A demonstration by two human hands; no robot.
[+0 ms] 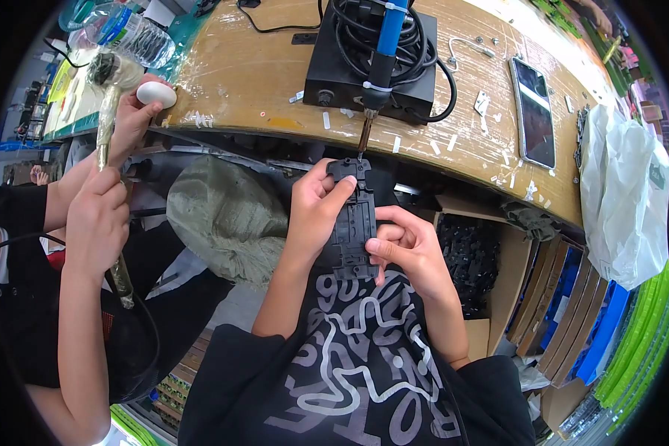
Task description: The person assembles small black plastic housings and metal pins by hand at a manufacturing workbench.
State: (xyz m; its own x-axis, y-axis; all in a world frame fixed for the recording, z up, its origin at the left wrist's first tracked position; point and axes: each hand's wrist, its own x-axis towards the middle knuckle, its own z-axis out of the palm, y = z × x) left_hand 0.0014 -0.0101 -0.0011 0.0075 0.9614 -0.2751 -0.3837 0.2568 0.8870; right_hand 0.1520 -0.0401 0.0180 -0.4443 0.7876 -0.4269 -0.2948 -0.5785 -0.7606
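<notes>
I hold a long black plastic housing (351,232) upright in front of my chest. My left hand (312,212) is closed on its upper left side, the thumb lying across its face. Along the lower right edge, my right hand (412,249) grips it between thumb and curled fingers, some of which are hidden. Just above the housing's top end, a blue-handled soldering iron (383,52) points down. Its brown metal tip (365,137) reaches the top of the housing; whether they touch I cannot tell.
The iron hangs over a black box (323,70) with coiled cable. A phone (534,111), white scraps and a white plastic bag (626,197) are to the right. Below sits a carton of black parts (468,264). At left, another person's hands hold a white oval object (156,94) and a wrapped tool (106,123).
</notes>
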